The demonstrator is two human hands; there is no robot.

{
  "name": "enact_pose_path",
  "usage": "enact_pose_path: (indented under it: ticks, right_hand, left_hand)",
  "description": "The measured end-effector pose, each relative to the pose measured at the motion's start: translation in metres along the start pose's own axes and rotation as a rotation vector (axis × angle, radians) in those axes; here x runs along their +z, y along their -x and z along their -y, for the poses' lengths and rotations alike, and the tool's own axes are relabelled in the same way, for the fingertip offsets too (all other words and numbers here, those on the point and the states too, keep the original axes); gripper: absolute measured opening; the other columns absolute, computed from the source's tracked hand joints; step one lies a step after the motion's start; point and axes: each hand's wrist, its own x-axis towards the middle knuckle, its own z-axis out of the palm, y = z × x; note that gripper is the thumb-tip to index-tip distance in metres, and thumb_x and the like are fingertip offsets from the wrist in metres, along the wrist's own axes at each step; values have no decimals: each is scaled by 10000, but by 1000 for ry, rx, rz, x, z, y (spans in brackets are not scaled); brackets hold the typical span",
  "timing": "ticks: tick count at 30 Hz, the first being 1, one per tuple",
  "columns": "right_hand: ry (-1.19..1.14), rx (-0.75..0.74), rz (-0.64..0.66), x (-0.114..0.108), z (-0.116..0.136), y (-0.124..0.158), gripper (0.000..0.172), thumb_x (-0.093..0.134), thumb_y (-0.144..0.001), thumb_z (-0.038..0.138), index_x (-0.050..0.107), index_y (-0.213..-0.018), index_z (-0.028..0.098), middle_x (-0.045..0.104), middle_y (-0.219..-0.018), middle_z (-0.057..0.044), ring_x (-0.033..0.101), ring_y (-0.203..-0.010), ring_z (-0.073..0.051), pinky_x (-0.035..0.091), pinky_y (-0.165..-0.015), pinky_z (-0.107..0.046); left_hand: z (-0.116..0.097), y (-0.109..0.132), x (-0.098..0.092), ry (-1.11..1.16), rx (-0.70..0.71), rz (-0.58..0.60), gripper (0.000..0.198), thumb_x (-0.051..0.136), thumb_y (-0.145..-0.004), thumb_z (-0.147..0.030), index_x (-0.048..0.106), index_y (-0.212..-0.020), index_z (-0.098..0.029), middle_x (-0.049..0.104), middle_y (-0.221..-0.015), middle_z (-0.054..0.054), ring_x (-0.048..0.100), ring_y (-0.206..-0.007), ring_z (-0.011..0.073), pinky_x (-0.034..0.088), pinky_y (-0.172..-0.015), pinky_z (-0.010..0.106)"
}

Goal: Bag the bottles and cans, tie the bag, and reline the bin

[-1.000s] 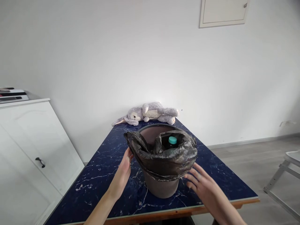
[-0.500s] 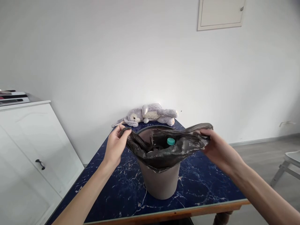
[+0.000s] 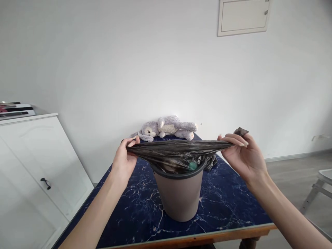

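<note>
A black plastic garbage bag [image 3: 176,148] is stretched taut between my two hands, over the mouth of a grey-brown trash can [image 3: 180,197]. My left hand [image 3: 124,157] pinches the bag's left end, left of the can. On the other side my right hand [image 3: 242,154] grips the right end, a tuft sticking out above the fingers. A green cap [image 3: 192,166] shows through the thin plastic inside the can. The front of the can's dark rim is bare, and some crumpled bag hangs over its right side. The rest of the contents is hard to make out.
The can stands on a blue marbled table [image 3: 124,214] with a wooden edge. Behind it a plush rabbit [image 3: 168,128] lies against the wall. A white cabinet [image 3: 33,173] stands at left, a light chair [image 3: 320,183] at right.
Both hands have pulled the bag's edge apart into a tight, flat band. The front of the bag has come up off the can's rim, and the plastic now covers the green cap.
</note>
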Motion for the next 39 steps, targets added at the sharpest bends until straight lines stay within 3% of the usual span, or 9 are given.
enact_pose_path:
  ticks: [2, 5, 8, 11, 16, 21, 25, 34, 39]
  right_hand:
    - [4, 17, 40, 4, 0, -1, 555, 989, -676, 189, 440, -617, 248, 384, -570, 135, 323, -467, -42, 636, -851, -196]
    - [78, 48, 99, 11, 1, -5, 611, 992, -732, 289, 392, -635, 229, 288, -603, 115, 199, -476, -52, 545, -596, -90]
    - [203, 74, 150, 22, 1, -14, 608, 945, -818, 382, 375, -667, 230, 231, -650, 102, 118, -508, -72, 339, -388, -101]
    - [396, 54, 216, 40, -4, -21, 521, 869, -899, 443, 421, -731, 236, 240, -683, 89, 124, -539, -86, 215, -377, -148]
    - [713, -57, 380, 81, -15, -37, 275, 725, -1013, 363, 563, -845, 216, 293, -738, 57, 241, -607, -97, 234, -479, -189]
    - [745, -87, 366, 101, -17, -59, 231, 637, -958, 155, 515, -769, 208, 297, -739, 46, 258, -627, -103, 209, -486, -221]
    - [822, -196, 382, 101, -18, -65, 29, 650, -942, 193, 632, -956, 213, 328, -700, 56, 273, -595, -109, 206, -482, -249]
    - [1139, -131, 689, 133, -28, -28, 302, 477, -1095, 390, 685, -1217, 208, 445, -774, 22, 395, -667, -137, 337, -583, -296]
    - [1148, -70, 708, 136, -21, -21, 464, 429, -1097, 577, 691, -1005, 205, 439, -789, 11, 380, -691, -150, 332, -619, -325]
  left_hand:
    - [2, -2, -5, -19, 21, 48, 398, 690, -780, -99, 341, -631, -220, 265, -590, -92, 373, -491, 51, 388, -494, 156]
    - [4, 3, -11, -70, 78, 156, 368, 756, -788, -165, 408, -679, -212, 288, -671, -87, 262, -509, 56, 285, -452, 188]
    - [1, 13, -14, -342, 230, 299, 254, 849, -801, -246, 617, -899, -207, 495, -841, -35, 449, -640, 84, 386, -560, 204]
    - [-4, 20, -9, -933, 595, 549, 458, 854, -865, -407, 653, -1255, -275, 597, -1036, 19, 605, -884, 178, 502, -769, 299]
    - [-8, 12, 15, -1377, 952, 867, 359, 803, -938, -414, 706, -1237, -241, 688, -1079, 65, 650, -848, 216, 534, -766, 369]
    - [-7, -7, 23, -1492, 914, 742, 411, 652, -941, -136, 656, -1347, -195, 673, -825, 16, 628, -685, 192, 473, -655, 321]
    - [-12, -6, 26, -1207, 753, 653, 284, 669, -896, -179, 672, -1179, -200, 467, -641, -77, 474, -568, 130, 388, -608, 277]
    - [-28, 30, 65, -706, 347, 793, 371, 744, -956, -443, 655, -1246, -230, 355, -537, -107, 270, -469, 101, 196, -476, 275]
    - [-26, 28, 67, -507, 386, 607, 359, 743, -960, -575, 698, -1055, -233, 356, -511, -101, 240, -448, 94, 161, -454, 288]
